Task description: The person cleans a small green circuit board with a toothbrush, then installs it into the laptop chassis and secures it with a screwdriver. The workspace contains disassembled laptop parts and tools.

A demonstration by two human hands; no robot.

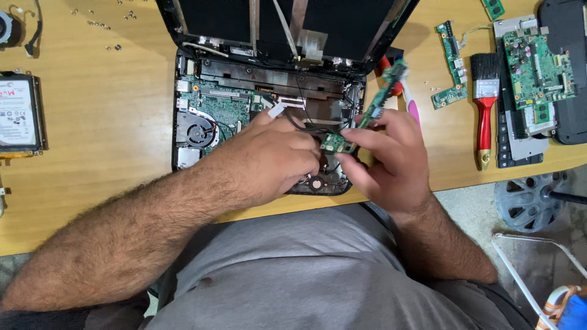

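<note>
Over opened laptop [202, 131]: right hand [391, 160] pinching narrow green board [374, 107] (upper end far-right); left hand [269, 160] curled.

Green circuit board [337, 144]; black laptop shell [181, 131]; red-handled brush [485, 110], black bristles; tan wooden table [104, 165]; grey shirt [293, 275].

— What's between my right-hand fingers [367, 139]?
— A small green circuit board [337, 144], matt, with shiny solder. Beneath my fingers, the laptop shell [183, 160] is matt black plastic, lying on smooth, pale wooden table [104, 116].

Wooden table [110, 153], speckled floor [471, 208]
</note>
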